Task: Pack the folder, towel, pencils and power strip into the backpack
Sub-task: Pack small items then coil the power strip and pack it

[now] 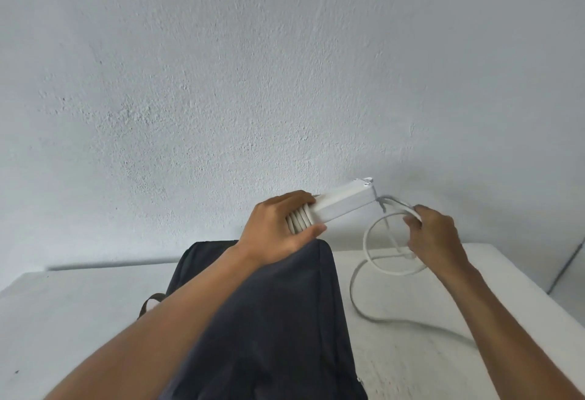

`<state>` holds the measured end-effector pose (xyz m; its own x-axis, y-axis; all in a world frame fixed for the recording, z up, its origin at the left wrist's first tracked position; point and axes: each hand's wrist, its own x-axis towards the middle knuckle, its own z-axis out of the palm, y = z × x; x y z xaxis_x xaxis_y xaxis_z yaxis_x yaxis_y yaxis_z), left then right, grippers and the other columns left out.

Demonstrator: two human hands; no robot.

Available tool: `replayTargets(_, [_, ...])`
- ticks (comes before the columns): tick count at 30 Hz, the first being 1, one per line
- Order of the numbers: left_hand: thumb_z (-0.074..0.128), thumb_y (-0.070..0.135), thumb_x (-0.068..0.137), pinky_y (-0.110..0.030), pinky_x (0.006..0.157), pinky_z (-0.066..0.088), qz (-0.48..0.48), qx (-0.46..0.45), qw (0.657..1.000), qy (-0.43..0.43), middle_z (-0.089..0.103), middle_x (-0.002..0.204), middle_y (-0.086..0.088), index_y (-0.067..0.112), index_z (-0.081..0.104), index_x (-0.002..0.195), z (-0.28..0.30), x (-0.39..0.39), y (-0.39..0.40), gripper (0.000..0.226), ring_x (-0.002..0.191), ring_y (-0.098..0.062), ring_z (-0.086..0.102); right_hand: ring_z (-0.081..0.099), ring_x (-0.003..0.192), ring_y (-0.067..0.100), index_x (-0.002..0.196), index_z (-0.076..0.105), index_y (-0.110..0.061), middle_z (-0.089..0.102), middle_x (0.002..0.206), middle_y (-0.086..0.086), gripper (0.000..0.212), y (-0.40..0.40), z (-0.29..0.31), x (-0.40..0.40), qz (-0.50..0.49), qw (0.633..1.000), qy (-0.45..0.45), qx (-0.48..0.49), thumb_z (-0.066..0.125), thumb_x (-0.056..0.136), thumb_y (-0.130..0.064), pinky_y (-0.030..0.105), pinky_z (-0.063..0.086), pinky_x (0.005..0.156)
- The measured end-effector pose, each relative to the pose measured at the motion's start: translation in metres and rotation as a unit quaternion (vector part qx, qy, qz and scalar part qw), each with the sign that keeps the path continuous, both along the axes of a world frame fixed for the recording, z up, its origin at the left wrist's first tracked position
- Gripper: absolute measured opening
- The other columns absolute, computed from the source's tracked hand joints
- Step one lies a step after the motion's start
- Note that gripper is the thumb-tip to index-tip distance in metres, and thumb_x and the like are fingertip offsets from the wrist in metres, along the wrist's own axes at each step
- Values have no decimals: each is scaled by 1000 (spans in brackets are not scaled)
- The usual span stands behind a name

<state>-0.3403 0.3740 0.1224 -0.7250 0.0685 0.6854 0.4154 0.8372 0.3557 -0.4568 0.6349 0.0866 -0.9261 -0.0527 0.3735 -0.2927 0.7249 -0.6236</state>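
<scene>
Power strip (343,201) isn't packed yet: left hand (280,230) grips it and the wound coils above the backpack (272,320), right hand (435,236) pinches the loose cord (368,311) trailing toward the table's (79,320) right edge. Folder, towel, pencils probably inside already; can't see them.

The near end of the power strip (343,201) is disappearing under the left hand (278,231), so its sockets aren't showing at all. The cord (367,311) is trailing off behind the right forearm, and its plug end is staying out of sight. The backpack (269,320) is getting cut off by the bottom edge, and the left forearm is covering a good chunk of it, so whether it's zipped can't be told. Both arms are running out of frame too.
</scene>
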Motion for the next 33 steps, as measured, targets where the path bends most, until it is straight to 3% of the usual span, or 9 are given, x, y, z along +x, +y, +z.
replayTargets(5, [66,53,76,-22,76,49,3,34,999,13,68,99,14,21,66,107,4,-10,18,44,84,-5,61,68,53,25,82,57,-11,62,68,12,14,31,37,40,113,962,-217,117,58,94,-19,27,48,46])
replayTargets(9, [72,48,74,-7,71,41,4,99,995,1,64,89,23,23,68,106,13,-15,33,41,78,5,57,63,53,15,89,53,-15,61,69,3,28,35,49,83,181,929,-266,185,59,91,-43,22,44,46])
replayTargets(13, [72,49,76,-38,69,55,-54,170,984,-25,70,82,9,30,67,102,27,-14,45,33,74,-13,66,58,74,9,98,57,-24,60,86,-6,33,40,61,101,187,924,-241,231,49,92,-55,23,43,64])
replayTargets(16, [74,45,78,-49,60,55,-119,204,972,-6,71,79,-1,24,67,102,45,-2,57,32,70,-28,67,57,109,11,136,43,-32,55,126,-5,42,42,75,101,187,962,-195,43,55,95,-31,26,40,88])
replayTargets(19, [76,30,80,-46,54,57,-174,232,957,11,72,78,-5,12,67,104,68,15,73,31,68,-28,70,55,115,4,141,37,-38,54,127,-12,53,27,82,109,222,951,-142,-162,57,95,-23,23,38,94])
replayTargets(23, [75,26,81,-43,56,58,-195,230,953,43,72,81,-8,9,66,105,93,31,85,31,71,-26,71,70,76,15,116,57,-17,69,91,5,21,0,78,132,215,932,-27,-292,50,98,-13,30,54,76])
replayTargets(25, [74,30,82,-46,58,58,-186,226,955,49,72,81,-8,9,66,106,102,31,83,33,71,-26,71,64,58,15,105,61,-14,65,74,7,15,-11,76,147,195,943,21,-269,48,98,-10,32,55,63])
replayTargets(30, [67,47,81,-37,70,53,-72,-7,989,129,69,99,4,17,67,112,101,27,62,44,82,-13,64,64,57,10,131,49,-27,63,74,0,32,-15,85,170,226,970,-52,-68,47,99,-23,26,56,64])
replayTargets(33, [60,52,82,-37,67,53,-48,-143,983,107,67,103,3,21,66,117,93,28,51,47,82,-19,65,59,63,25,105,60,-17,63,72,8,14,-9,96,171,214,977,-1,27,49,96,-17,42,52,68])
